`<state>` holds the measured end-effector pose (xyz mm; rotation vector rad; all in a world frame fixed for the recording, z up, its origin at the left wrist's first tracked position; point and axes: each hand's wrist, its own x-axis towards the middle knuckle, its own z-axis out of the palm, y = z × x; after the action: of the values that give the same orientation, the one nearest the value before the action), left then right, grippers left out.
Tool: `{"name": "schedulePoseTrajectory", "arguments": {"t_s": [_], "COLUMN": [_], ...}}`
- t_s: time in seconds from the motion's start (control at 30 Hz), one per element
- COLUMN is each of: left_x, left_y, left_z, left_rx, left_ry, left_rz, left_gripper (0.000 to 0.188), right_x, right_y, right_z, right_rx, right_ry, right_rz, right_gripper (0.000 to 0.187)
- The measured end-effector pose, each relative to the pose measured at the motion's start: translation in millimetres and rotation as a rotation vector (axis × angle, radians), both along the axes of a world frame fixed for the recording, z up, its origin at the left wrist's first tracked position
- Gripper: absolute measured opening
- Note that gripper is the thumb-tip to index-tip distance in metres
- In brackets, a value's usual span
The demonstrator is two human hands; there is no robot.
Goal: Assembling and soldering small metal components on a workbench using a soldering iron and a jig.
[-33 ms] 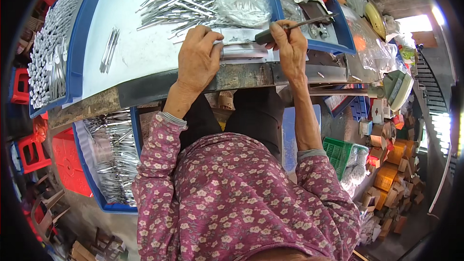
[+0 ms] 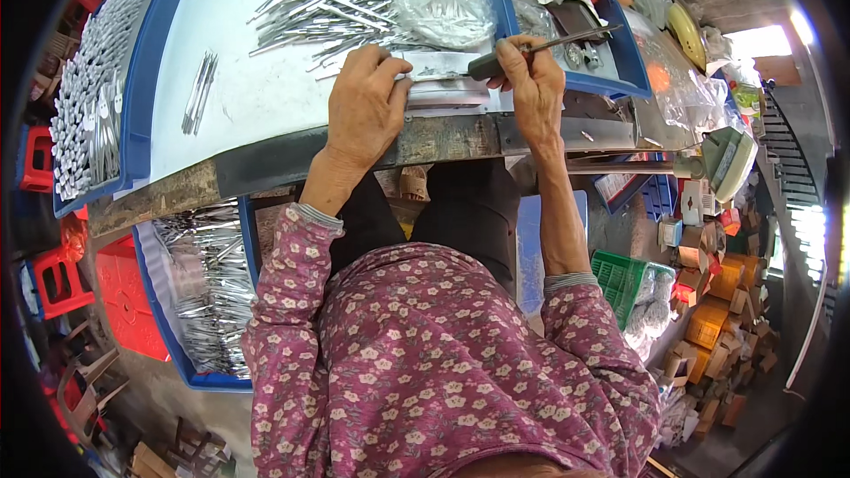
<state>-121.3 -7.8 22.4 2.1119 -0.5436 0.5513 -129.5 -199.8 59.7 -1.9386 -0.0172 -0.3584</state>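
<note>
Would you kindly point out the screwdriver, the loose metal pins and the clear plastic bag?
screwdriver (image 2: 485,64), head view, dark handle.
loose metal pins (image 2: 319,11), head view, middle of pile.
clear plastic bag (image 2: 447,2), head view, crinkled middle.

Open white tabletop (image 2: 257,97) at upper left of centre, between a small bundle of thin metal rods (image 2: 199,93) and a heap of grey metal pins (image 2: 323,13). Crumpled clear plastic bag (image 2: 447,0) crowding the top centre.

Clear crumpled plastic bags (image 2: 447,0) lie on the white worktop; brown cartons (image 2: 708,323) are stacked lower right.
</note>
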Motion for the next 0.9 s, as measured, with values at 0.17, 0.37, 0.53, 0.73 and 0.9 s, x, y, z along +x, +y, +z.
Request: {"name": "schedulePoseTrajectory", "arguments": {"t_s": [0.17,0.37,0.53,0.73,0.9], "left_x": [4,-2,-7,-13,-22], "left_y": [-11,-2,38,98,131], "left_z": [-4,0,0,-4,-12], "left_rx": [0.109,0.024,-0.073,-0.099,-0.037], "left_ry": [-0.080,-0.093,-0.022,0.090,0.061], "left_rz": [-0.016,0.020,0.147,0.418,0.623], "left_gripper": [0.011,0.009,0.008,0.006,0.008], "right_x": [0,12,47,85,98], "right_y": [-5,-7,-4,-1,4], "right_z": [9,18,17,-16,-24], "right_rx": [0.031,-0.295,-0.351,-0.545,-0.898], "right_ry": [-0.009,-0.120,-0.124,-0.023,0.047], "right_rz": [0.003,-0.056,0.035,0.030,0.124], "right_gripper": [0.025,0.027,0.017,0.017,0.019]}}
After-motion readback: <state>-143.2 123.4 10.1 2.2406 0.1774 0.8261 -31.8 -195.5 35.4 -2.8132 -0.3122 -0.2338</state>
